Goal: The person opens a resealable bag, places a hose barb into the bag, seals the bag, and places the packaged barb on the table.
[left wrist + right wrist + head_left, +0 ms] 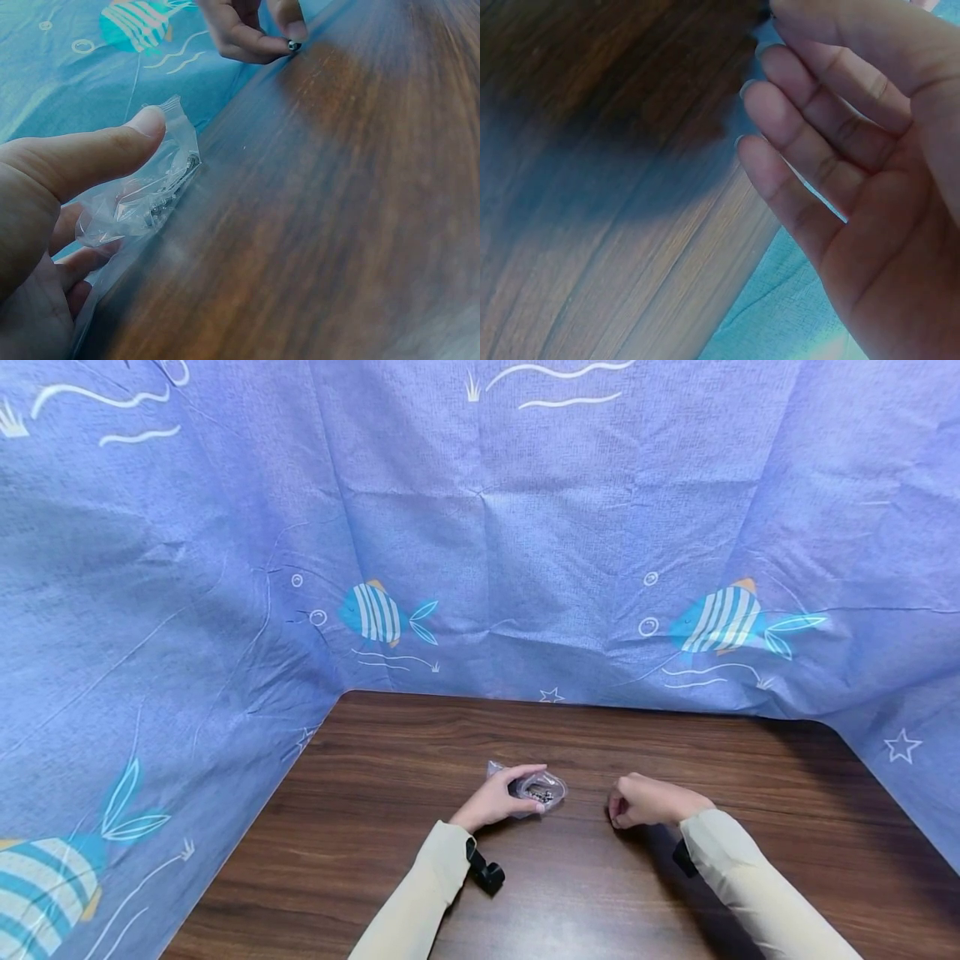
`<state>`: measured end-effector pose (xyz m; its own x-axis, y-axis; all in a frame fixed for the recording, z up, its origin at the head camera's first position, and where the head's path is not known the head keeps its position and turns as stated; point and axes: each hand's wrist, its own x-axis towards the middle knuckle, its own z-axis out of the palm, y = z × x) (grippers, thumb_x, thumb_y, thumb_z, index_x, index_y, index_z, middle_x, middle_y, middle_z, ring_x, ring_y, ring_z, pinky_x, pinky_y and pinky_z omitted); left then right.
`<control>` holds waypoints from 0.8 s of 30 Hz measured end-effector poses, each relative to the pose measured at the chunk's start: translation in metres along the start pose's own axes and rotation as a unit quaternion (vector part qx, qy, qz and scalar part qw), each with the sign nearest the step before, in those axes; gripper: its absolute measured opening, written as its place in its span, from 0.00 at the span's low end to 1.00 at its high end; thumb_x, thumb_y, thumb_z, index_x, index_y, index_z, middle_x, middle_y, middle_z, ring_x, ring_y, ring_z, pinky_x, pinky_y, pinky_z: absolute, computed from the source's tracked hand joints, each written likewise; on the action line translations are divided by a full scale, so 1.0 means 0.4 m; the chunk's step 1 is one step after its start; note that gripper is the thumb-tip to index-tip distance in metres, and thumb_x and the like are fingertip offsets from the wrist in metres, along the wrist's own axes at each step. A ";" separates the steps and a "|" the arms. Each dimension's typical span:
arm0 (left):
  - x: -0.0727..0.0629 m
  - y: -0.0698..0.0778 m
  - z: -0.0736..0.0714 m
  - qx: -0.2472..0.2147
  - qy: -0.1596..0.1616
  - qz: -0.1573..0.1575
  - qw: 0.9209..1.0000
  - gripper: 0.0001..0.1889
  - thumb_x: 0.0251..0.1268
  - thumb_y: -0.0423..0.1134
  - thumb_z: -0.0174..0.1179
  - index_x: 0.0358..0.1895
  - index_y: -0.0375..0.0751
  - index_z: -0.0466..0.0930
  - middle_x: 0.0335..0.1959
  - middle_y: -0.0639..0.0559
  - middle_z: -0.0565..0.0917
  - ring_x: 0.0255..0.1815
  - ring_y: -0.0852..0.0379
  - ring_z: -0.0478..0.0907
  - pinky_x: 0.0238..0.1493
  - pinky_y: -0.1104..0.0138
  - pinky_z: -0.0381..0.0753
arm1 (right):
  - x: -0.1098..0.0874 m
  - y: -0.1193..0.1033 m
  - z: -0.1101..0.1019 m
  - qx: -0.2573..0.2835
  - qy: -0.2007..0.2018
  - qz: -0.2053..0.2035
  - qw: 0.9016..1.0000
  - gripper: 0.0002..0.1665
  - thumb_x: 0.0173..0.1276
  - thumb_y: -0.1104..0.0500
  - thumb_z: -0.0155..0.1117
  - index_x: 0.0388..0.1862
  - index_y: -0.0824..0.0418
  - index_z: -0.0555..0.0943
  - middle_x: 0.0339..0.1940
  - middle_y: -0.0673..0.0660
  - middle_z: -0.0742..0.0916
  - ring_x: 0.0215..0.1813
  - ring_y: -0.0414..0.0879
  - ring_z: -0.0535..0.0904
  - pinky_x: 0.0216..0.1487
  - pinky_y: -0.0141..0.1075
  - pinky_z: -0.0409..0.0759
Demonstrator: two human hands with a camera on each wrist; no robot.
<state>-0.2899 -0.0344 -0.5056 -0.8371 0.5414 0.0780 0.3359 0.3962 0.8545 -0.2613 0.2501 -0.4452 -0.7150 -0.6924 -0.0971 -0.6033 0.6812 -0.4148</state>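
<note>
A clear plastic bag [553, 782] with small dark metal pieces, seemingly screws, at its bottom lies on the wooden table. My left hand [497, 798] holds the bag, thumb on one side and fingers on the other; in the left wrist view the thumb lies at the bag's upper edge. To the right of the bag, my right hand [651, 800] is just above the tabletop. Between its thumb and forefinger it pinches a small shiny metal piece [293, 46], too small to tell its exact kind. The right wrist view shows the other fingers loosely bent.
The dark wood-grain table [360, 860] extends around both hands. Behind it and at the sides hangs a blue cloth [555, 543] printed with fish. A black strap mount [489, 877] sits on the left wrist, close to the tabletop.
</note>
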 end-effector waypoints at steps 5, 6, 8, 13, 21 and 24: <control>0.001 -0.002 0.000 -0.006 -0.001 -0.002 1.000 0.34 0.54 0.46 0.71 0.67 0.54 0.71 0.62 0.54 0.77 0.57 0.59 0.73 0.60 0.64 0.70 | 0.008 -0.002 -0.005 0.008 0.001 0.010 1.000 0.06 0.52 0.67 0.66 0.24 0.57 0.84 0.22 0.41 0.82 0.23 0.28 0.69 0.26 0.26 0.72; 0.001 -0.003 0.000 -0.007 0.000 -0.001 1.000 0.34 0.54 0.46 0.71 0.67 0.54 0.71 0.62 0.54 0.77 0.57 0.59 0.73 0.60 0.64 0.70 | 0.010 -0.003 -0.006 0.011 0.002 0.012 1.000 0.06 0.52 0.67 0.66 0.24 0.56 0.84 0.22 0.41 0.82 0.23 0.28 0.69 0.26 0.26 0.72; 0.001 -0.003 0.001 -0.006 0.000 0.000 1.000 0.34 0.55 0.46 0.71 0.67 0.54 0.71 0.62 0.54 0.77 0.57 0.59 0.73 0.60 0.64 0.70 | 0.014 -0.003 -0.008 0.013 0.007 0.006 1.000 0.05 0.53 0.67 0.66 0.24 0.57 0.84 0.22 0.42 0.82 0.23 0.28 0.70 0.26 0.26 0.72; 0.001 -0.004 0.002 -0.003 0.002 0.003 1.000 0.34 0.54 0.46 0.71 0.67 0.53 0.72 0.62 0.53 0.77 0.57 0.59 0.73 0.59 0.65 0.70 | 0.026 -0.002 -0.013 0.002 0.029 -0.008 1.000 0.05 0.53 0.68 0.65 0.24 0.58 0.83 0.24 0.43 0.82 0.26 0.28 0.70 0.28 0.26 0.73; 0.002 -0.006 0.004 -0.010 0.001 0.002 1.000 0.34 0.54 0.45 0.71 0.67 0.54 0.71 0.62 0.54 0.77 0.57 0.59 0.73 0.60 0.64 0.70 | 0.045 -0.011 -0.023 -0.006 0.050 -0.014 0.999 0.03 0.55 0.65 0.69 0.27 0.58 0.83 0.27 0.44 0.82 0.29 0.29 0.73 0.32 0.27 0.77; 0.003 -0.008 0.005 -0.012 0.002 0.003 1.000 0.34 0.54 0.45 0.71 0.67 0.54 0.71 0.62 0.54 0.77 0.57 0.59 0.73 0.59 0.64 0.70 | 0.052 -0.021 -0.030 -0.013 0.055 -0.014 0.998 0.02 0.56 0.64 0.69 0.27 0.58 0.83 0.26 0.44 0.83 0.29 0.30 0.73 0.32 0.27 0.76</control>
<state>-0.2911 -0.0335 -0.5093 -0.8368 0.5409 0.0849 0.3300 0.3746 0.8665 -0.2755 0.2328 -0.4329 -0.7312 -0.6819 0.0159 -0.6322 0.6688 -0.3913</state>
